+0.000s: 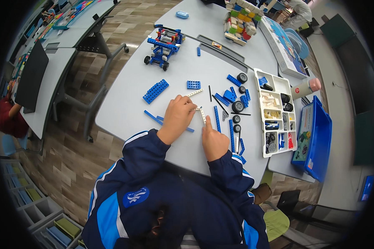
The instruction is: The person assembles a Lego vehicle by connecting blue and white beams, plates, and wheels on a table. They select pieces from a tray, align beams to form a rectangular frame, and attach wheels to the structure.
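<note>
left hand (178, 117) pinches a white beam (202, 115); right hand (214, 142) extends 1 finger to it, grip impossible to tell.

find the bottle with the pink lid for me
In the head view, the bottle is on the right, just beyond the white tray's right edge and above the blue bin.

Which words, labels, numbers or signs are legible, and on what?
None legible enough to quote.
Blue jacket badge: lettering, too small.
White-and-blue box: print, too small.
Pictured sheet at the blue bin: any print too blurred.
White perforated beam at the right hand: no lettering discernible.
</note>
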A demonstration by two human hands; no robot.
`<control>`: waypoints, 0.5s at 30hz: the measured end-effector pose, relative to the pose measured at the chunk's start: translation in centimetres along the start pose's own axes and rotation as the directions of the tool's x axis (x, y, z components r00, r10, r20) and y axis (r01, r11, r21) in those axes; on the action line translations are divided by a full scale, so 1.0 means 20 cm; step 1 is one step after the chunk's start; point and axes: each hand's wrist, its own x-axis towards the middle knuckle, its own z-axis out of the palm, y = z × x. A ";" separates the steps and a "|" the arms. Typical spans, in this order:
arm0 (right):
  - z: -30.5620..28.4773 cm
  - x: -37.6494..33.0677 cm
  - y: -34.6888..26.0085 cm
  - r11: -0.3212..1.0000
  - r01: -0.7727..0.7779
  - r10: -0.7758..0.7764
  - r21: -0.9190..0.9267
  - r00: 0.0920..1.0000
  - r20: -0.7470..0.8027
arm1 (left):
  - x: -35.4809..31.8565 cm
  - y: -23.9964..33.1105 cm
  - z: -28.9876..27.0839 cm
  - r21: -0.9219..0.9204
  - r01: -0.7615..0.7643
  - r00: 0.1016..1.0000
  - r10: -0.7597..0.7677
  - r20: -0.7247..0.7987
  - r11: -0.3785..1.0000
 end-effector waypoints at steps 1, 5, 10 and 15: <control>-0.02 0.00 0.00 1.000 -0.004 0.004 0.030 1.000 0.019 | -0.01 0.01 -0.03 -0.001 -0.009 0.999 0.009 -0.031 1.000; -0.09 -0.04 0.01 0.988 -0.037 0.037 0.147 0.999 0.008 | -0.07 0.02 -0.19 0.005 0.041 0.994 -0.040 -0.101 0.999; -0.17 -0.09 0.16 0.941 -0.077 0.128 0.330 0.982 -0.136 | -0.17 -0.03 -0.32 0.028 0.156 0.985 -0.153 -0.082 0.987; -0.32 -0.05 0.63 0.880 -0.382 0.445 0.282 0.872 -0.206 | -0.18 -0.07 -0.26 0.028 0.150 0.989 -0.150 -0.005 0.988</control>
